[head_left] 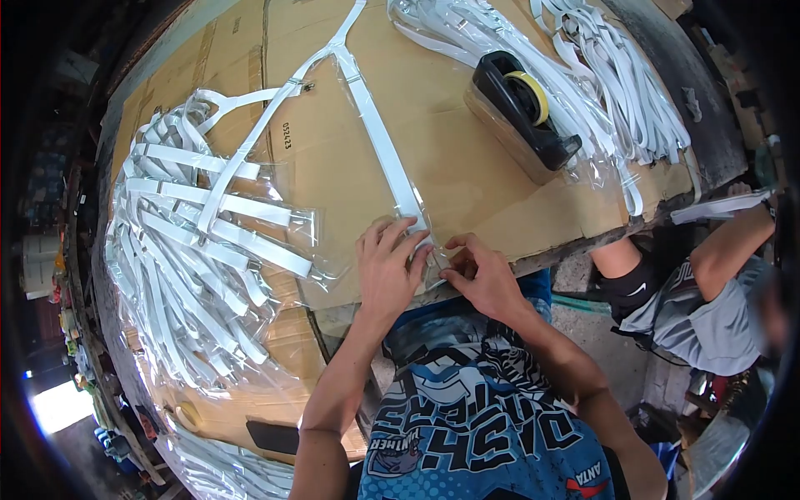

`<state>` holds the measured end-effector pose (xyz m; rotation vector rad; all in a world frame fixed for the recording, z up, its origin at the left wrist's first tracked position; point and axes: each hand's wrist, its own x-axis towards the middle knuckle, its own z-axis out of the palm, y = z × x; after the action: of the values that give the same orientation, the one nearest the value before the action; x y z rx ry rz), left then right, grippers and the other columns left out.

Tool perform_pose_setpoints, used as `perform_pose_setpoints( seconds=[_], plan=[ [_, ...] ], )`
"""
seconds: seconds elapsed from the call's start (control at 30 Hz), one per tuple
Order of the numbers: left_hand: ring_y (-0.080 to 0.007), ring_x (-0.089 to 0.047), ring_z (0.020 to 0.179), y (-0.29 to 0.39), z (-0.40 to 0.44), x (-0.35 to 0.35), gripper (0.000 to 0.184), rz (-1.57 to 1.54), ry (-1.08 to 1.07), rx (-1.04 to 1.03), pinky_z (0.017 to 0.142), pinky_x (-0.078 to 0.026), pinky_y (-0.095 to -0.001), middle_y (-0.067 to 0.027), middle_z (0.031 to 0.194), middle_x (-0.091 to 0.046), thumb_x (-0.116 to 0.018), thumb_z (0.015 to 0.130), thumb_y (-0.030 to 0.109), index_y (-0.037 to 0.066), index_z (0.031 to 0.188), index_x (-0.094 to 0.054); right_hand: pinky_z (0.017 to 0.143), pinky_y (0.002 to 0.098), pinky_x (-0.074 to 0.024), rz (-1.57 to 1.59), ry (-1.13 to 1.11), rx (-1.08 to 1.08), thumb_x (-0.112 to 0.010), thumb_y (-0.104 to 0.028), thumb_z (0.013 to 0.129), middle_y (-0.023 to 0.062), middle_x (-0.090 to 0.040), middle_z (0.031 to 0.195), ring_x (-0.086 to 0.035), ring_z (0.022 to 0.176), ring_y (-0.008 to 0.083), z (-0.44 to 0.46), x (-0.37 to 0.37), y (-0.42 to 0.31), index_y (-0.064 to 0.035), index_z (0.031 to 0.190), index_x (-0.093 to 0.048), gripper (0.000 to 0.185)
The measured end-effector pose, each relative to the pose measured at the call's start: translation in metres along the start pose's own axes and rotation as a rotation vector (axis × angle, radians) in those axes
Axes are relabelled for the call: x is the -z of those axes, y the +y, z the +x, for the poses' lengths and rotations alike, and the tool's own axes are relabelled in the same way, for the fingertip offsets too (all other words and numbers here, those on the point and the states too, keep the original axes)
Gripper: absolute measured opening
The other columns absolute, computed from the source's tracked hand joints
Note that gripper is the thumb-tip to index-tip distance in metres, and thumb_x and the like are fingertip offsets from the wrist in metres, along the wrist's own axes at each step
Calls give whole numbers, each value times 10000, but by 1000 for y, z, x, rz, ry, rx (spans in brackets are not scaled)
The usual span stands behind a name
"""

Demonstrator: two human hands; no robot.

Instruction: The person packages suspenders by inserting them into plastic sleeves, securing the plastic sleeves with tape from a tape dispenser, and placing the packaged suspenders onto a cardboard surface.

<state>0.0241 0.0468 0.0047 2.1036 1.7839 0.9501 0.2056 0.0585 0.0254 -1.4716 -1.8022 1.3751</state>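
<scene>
A pair of white suspenders (377, 133) lies across the cardboard, its straps joining in a Y at the top. The near end of its right strap is inside a clear plastic sleeve (432, 265) at the table's front edge. My left hand (387, 262) bends over that strap end, thumb and fingers closed on the sleeve. Just to its right, my right hand (483, 279) pinches the sleeve's loose end between thumb and curled fingers. The other strap crosses to the left, onto a heap of white suspenders (179, 275) with ends in clear sleeves.
A black tape dispenser (525, 112) with a yellow tape roll (528, 96) stands at right on the cardboard sheet (325, 167). Behind it lie bundles of white straps (633, 92). At lower left are a dark flat object (272, 436) and more straps. Another person (700, 308) sits at right.
</scene>
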Motion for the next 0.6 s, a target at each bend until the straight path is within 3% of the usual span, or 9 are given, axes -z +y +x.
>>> perform_pose_setpoints(
  seconds=[0.03, 0.13, 0.33, 0.6],
  plan=[
    [-274, -517, 1099, -1, 0, -1, 221, -6, 8, -3, 915, -379, -416, -14, 1154, -629, -720, 772, 152, 115, 990, -717, 553, 269, -436, -10, 1, 10, -713, -61, 789, 88, -661, 768, -540, 556, 123, -1, 0, 1, -21, 1115, -533, 375],
    [-270, -523, 1089, -2, -1, -3, 217, -17, 20, -2, 909, -384, -411, -9, 1150, -638, -720, 773, 146, 116, 988, -717, 598, 346, -479, -19, 22, -17, -694, -74, 785, 125, -675, 790, -616, 608, 245, -6, 0, -3, -32, 1124, -528, 380],
    [-264, -531, 1069, -4, 1, -6, 214, -58, 38, 16, 909, -385, -405, -6, 1142, -654, -731, 760, 125, 107, 973, -724, 563, 324, -469, 37, 75, 16, -673, -40, 796, 129, -669, 783, -606, 566, 220, -9, -6, 7, -25, 1132, -524, 368],
    [-258, -536, 1053, -4, 1, -5, 205, -41, 61, 18, 914, -382, -391, -3, 1133, -666, -732, 759, 123, 87, 961, -722, 610, 316, -503, 51, 107, -4, -681, -35, 800, 141, -667, 809, -637, 611, 230, -10, -6, 0, -1, 1049, -575, 273]
  ],
)
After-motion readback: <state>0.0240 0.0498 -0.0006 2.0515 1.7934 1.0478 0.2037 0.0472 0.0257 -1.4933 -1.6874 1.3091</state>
